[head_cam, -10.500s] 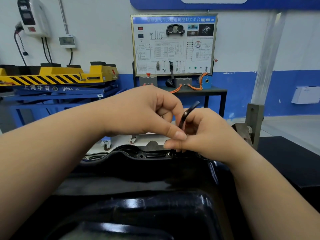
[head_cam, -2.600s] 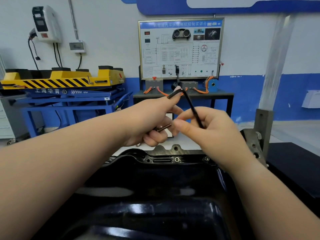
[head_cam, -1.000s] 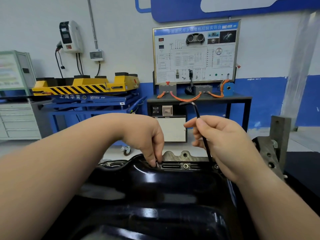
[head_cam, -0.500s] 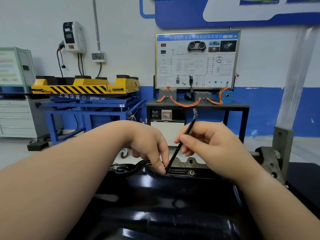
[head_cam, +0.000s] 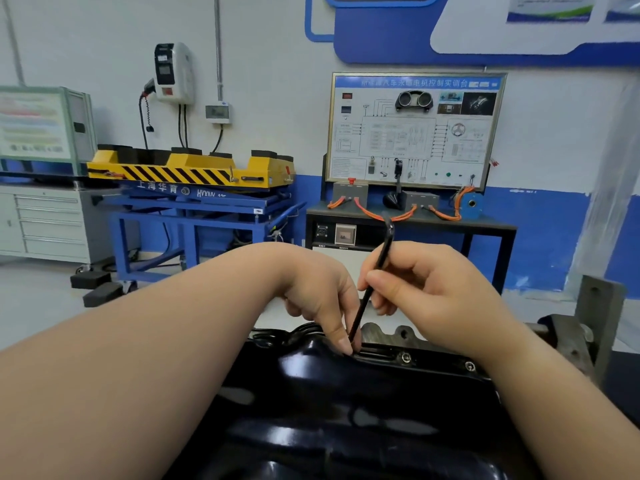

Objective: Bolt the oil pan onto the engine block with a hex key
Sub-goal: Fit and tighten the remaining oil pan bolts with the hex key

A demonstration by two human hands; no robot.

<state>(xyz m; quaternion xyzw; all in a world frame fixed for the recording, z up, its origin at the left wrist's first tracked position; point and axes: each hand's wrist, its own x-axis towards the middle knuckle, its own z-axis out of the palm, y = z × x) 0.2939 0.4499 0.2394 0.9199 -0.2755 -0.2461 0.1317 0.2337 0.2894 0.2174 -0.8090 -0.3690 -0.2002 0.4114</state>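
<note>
At the centre of the frame, on the far rim of the black oil pan (head_cam: 346, 410), your right hand (head_cam: 426, 292) pinches the hex key (head_cam: 372, 282) by its long arm. The tip of the key goes down to the flange, just beside your left hand (head_cam: 318, 292). The left fingers are curled down onto the same spot. I cannot tell if they grip a bolt, because that place is hidden under them. Two fitted bolts (head_cam: 406, 357) sit in the flange to the right. The key leans, so I judge it may not seat fully; then it can slip and round the socket. A bolt started tilted may cross the thread in the engine block (head_cam: 381, 332). Your left fingertip is also very near the tip.
</note>
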